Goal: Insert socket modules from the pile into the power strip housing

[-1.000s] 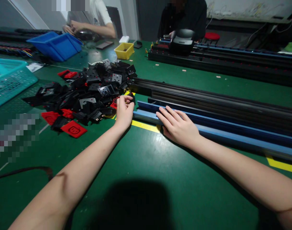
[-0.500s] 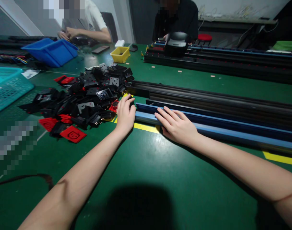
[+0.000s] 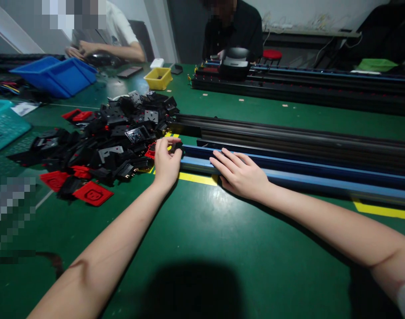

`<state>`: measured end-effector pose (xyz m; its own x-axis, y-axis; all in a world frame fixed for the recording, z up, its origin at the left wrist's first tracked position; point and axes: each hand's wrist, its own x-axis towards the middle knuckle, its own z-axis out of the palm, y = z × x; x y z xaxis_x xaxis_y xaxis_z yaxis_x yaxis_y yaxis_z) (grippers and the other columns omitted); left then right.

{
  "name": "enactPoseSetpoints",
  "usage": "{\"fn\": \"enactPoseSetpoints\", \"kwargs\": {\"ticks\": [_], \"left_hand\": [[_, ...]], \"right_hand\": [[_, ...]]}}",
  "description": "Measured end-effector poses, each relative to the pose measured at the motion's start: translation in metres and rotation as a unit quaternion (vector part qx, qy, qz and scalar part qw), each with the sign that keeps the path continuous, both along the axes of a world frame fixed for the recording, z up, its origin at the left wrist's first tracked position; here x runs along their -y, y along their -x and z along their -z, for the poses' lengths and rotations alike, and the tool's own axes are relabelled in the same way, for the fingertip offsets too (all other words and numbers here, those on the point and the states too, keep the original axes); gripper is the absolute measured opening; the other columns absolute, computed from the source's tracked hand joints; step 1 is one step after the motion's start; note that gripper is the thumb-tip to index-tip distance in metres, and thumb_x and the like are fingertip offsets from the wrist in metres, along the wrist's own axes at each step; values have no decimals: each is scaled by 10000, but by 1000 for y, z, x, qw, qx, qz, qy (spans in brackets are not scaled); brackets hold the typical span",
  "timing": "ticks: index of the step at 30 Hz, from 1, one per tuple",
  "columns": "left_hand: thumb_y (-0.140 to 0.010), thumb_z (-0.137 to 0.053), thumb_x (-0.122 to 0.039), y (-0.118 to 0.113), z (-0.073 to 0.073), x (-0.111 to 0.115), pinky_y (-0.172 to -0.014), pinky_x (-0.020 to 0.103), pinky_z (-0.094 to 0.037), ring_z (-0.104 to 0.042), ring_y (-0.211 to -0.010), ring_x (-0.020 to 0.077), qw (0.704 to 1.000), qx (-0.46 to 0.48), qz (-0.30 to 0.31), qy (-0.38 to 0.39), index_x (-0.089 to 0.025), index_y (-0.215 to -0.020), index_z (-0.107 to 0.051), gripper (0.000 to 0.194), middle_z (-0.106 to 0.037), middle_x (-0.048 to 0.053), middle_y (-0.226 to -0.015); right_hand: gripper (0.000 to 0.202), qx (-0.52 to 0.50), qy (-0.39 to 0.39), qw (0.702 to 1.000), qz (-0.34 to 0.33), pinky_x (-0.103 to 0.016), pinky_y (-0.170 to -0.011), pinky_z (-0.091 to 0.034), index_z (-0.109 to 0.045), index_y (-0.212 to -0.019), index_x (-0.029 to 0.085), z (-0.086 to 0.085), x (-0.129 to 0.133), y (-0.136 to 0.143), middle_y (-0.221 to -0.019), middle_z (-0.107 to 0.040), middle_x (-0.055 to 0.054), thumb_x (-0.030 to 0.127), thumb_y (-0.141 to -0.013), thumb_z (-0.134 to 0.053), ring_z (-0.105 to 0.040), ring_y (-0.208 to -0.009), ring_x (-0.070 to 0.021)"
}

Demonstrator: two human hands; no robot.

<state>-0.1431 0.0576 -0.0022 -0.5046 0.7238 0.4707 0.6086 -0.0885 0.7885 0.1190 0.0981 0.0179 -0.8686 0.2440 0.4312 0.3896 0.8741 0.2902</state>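
A long blue channel rail [image 3: 289, 179] lies across the table. On its near left stretch my right hand [image 3: 240, 173] rests with fingers stretched out, lying over the upper edges. At the rail's left end my left hand [image 3: 167, 161] has its thumb and fingers curled round a small black part [image 3: 177, 145], mostly hidden by the fingers. Just left of that hand spreads a heap of black socket modules [image 3: 112, 133]. Several red socket modules [image 3: 93, 193] lie among them, one partly behind my left fingers.
Dark rails [image 3: 272, 137] lie behind the blue one. Yellow tape [image 3: 198, 178] marks the green table. A blue bin [image 3: 60, 77], a yellow bin [image 3: 158, 79] and a teal basket [image 3: 5, 124] stand left and farther back. Two people sit across the table beside finished-looking black strips [image 3: 289, 91].
My left fingers have curled in more, and a black part shows between them. My right hand stays on the rail. The whole view has shifted slightly.
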Motion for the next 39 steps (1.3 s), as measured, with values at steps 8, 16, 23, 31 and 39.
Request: {"fn": "enactPoseSetpoints", "kwargs": {"ticks": [8,16,23,31,39], "left_hand": [[-771,-664,-224,13,12,-10,-1140,432,-453,-612,-1289,286,994,91,18,64,-200,-1348,-634,578,-664,117,-1366],[-868,-619,-372,23,9,-6,-1102,445,-480,-660,-1175,268,993,89,14,82,-187,-1436,-582,599,-699,118,-1272],[-908,-517,-375,23,7,-10,-995,349,-514,-677,-1084,229,989,148,-9,14,-207,-1034,-751,315,-751,57,-1122],[-898,-525,-428,20,2,-10,-953,322,-488,-669,-1015,215,983,181,2,19,-190,-900,-740,321,-746,45,-993],[-935,-490,-448,18,4,-7,-981,340,-474,-644,-1035,220,991,122,-16,48,-225,-964,-708,313,-737,36,-1050]], "right_hand": [[536,-1,1,1000,-1,-436,-1093,-433,-495,-1516,122,2,-1,0,-1588,-475,-126,254,-997,-513,-510,-1421,-321],[537,-4,7,1000,-3,-444,-1097,-430,-487,-1523,119,4,-1,0,-1592,-471,-129,253,-1004,-500,-503,-1427,-323],[543,-4,17,1000,-6,-450,-1100,-429,-482,-1527,115,4,-1,-1,-1596,-462,-136,248,-1000,-505,-493,-1434,-330],[544,-2,13,1000,-4,-448,-1101,-430,-482,-1528,116,4,-1,1,-1594,-466,-135,248,-1000,-504,-492,-1436,-328],[540,-5,15,1000,-6,-451,-1099,-436,-487,-1524,116,4,-2,-1,-1591,-467,-137,245,-1001,-507,-498,-1430,-326]]}}
